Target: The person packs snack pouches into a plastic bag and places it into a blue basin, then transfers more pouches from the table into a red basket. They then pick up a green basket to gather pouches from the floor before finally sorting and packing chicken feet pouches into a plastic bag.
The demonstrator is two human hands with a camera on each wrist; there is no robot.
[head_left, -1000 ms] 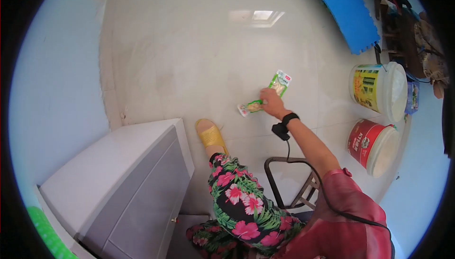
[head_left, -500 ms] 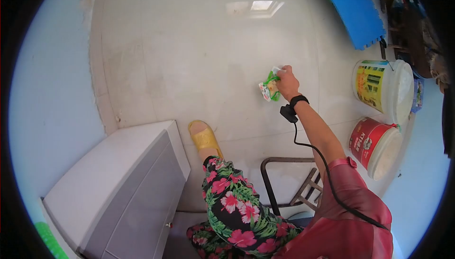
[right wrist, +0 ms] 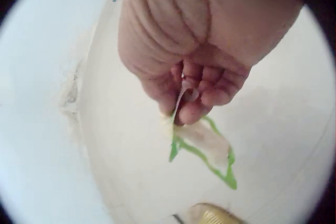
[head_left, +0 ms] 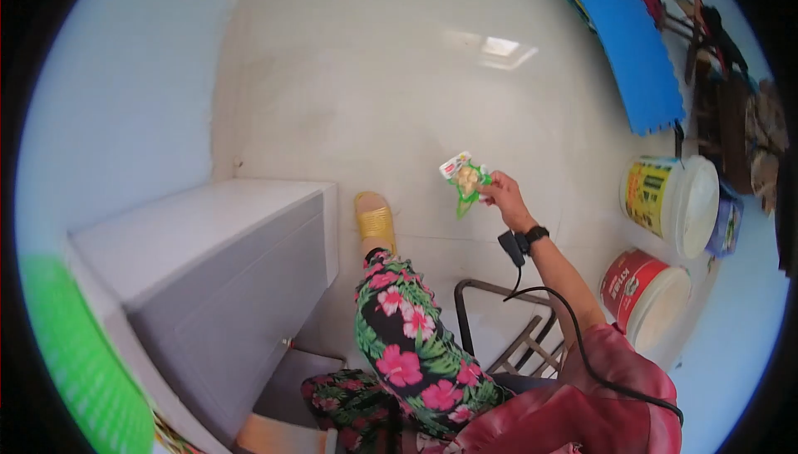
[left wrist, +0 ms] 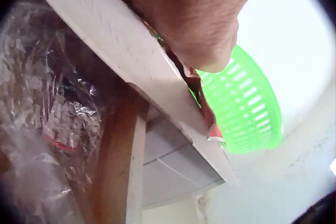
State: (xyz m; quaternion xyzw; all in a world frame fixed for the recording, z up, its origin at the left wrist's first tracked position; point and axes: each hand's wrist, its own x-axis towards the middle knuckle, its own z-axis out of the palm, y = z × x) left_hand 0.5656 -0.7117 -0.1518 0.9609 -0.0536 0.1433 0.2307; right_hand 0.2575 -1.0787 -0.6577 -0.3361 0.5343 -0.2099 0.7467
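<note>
The person's right hand (head_left: pixel 509 199) pinches a green-edged packet (head_left: pixel 465 178) between thumb and curled fingers, and the packet hangs over the pale floor (head_left: pixel 357 80), ahead of a yellow slipper (head_left: pixel 376 223). Two buckets (head_left: pixel 697 205) stand well to the right, near a blue mat (head_left: pixel 636 51). The left hand (left wrist: pixel 189 19) is over a pale ledge (left wrist: pixel 131 50), near a green basket (left wrist: pixel 241 108); whether its fingers grip anything cannot be told

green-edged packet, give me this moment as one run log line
right hand: pinches green-edged packet over floor | left hand: near green basket | left fingers: hidden
</note>
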